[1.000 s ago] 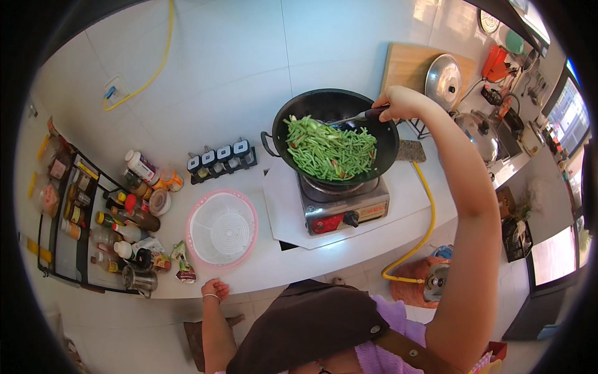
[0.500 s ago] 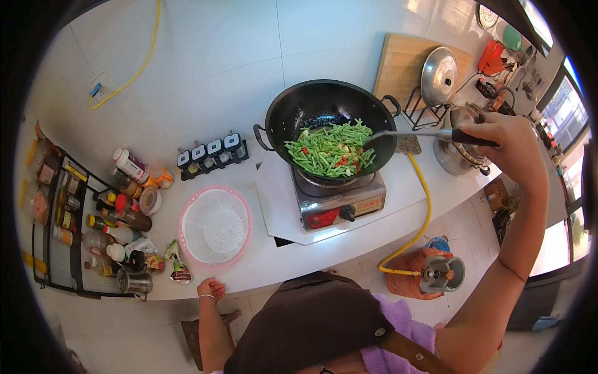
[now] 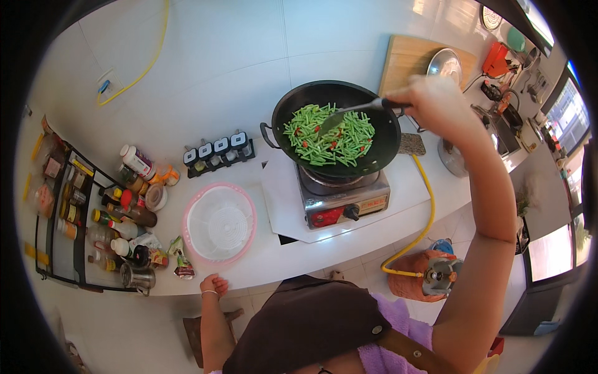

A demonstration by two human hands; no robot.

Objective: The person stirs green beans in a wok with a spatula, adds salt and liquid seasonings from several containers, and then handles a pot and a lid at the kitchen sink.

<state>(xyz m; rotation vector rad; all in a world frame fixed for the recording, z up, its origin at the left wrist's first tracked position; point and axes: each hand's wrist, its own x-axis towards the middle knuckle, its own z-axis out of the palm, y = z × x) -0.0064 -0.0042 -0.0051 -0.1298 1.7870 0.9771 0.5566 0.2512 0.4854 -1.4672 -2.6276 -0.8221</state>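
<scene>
In my right hand [image 3: 439, 106], slightly blurred, is the dark handle of a spatula [image 3: 358, 107]; its metal blade rests among the cut green beans [image 3: 349, 140] in the black wok [image 3: 383, 134]. Red pepper pieces are mixed through the beans. The wok sits on a portable gas stove [image 3: 346, 202]. My left hand [image 3: 215, 284] is at the counter's front edge, fingers curled in with nothing seen in them. Just beyond it stands a white plastic colander [image 3: 221, 224] with a pink rim, and a small foil packet [image 3: 182, 265] lies close by.
A seasoning-jar rack [image 3: 218, 153] is against the wall. Bottles [image 3: 140, 215] and a metal cup [image 3: 137, 275] crowd the left. A yellow hose [image 3: 427, 206] runs down to the gas cylinder [image 3: 439, 277]. A cutting board [image 3: 402, 59] and metal lid [image 3: 445, 64] stand behind my right arm.
My right hand has swung left and away from me, bringing the spatula over the beans, which have shifted and spread in the wok. My left hand stays by the counter edge.
</scene>
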